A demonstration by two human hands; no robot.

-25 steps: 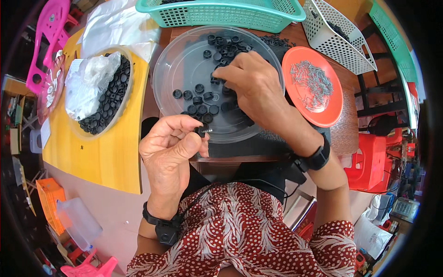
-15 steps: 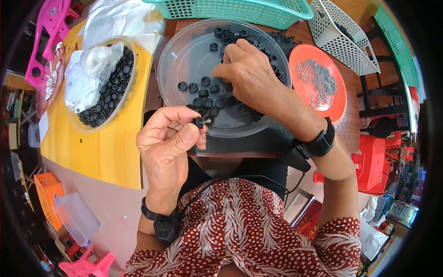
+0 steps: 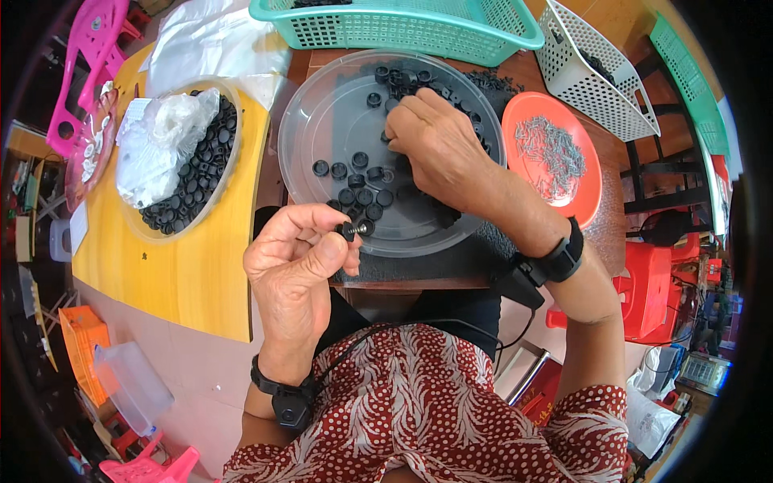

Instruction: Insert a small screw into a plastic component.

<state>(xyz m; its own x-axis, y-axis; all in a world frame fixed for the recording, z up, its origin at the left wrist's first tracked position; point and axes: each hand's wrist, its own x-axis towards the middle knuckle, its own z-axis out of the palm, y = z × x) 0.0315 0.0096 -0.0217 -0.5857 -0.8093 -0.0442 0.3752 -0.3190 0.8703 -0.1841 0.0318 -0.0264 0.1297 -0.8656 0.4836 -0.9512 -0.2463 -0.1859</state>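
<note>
Between thumb and fingertips, my left hand [image 3: 294,262] pinches a small black round plastic part with a metal screw [image 3: 355,230] sticking out to the right. It is held just over the near left rim of a shallow clear round tray [image 3: 295,153]. Small black round caps [image 3: 364,196] lie loose in the tray, with more heaped at its far side. My right hand [image 3: 443,143] is above the tray's right half, its fingers drawn together near the far heap. The back of the hand hides whatever the fingertips hold.
A red plate of small metal screws [image 3: 555,157] stands right of the tray. Behind are a green basket [image 3: 403,30] and a white perforated basket [image 3: 576,68]. On the yellow table [image 3: 193,282] at left, a tub of black caps [image 3: 216,153] has a plastic bag on top.
The view has shifted slightly. My right thumb and fingers have drawn closer together above the tray. My left hand still pinches the black part with the screw.
</note>
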